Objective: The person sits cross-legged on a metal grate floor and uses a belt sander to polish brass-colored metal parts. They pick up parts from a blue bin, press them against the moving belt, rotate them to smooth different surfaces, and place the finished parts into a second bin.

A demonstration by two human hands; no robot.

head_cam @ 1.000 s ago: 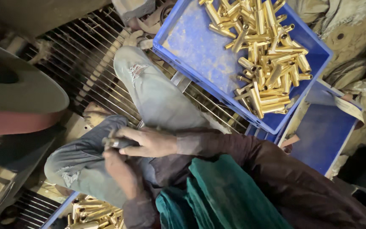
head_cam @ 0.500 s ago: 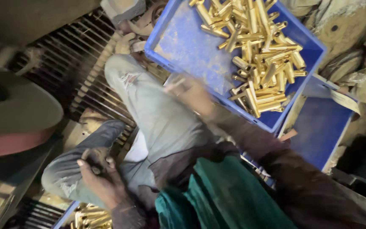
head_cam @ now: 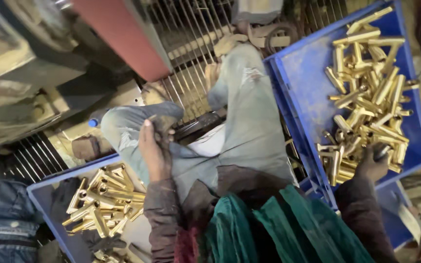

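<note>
The large blue crate on the person's right takes up the upper right of the view, and the pile of brass tube fittings fills its far half while the near floor is bare and scuffed. Half a second ago the right arm was a blur crossing the lap; now the right hand has reached the near edge of that pile and is curled down onto the fittings, though whether its fingers have closed on one cannot be told, since only the back of the hand shows. The view has also swung, so the red-edged machine body and the metal floor grating now stand higher in the picture. The person's grey trouser legs lie folded between the two crates and hide much of the grating. The smaller blue crate at the lower left holds a second, looser heap of brass fittings. The left hand has stayed on the left knee, fingers closed around a small dark piece that is too hidden to name. A green cloth drapes the person's chest at the bottom edge.
</note>
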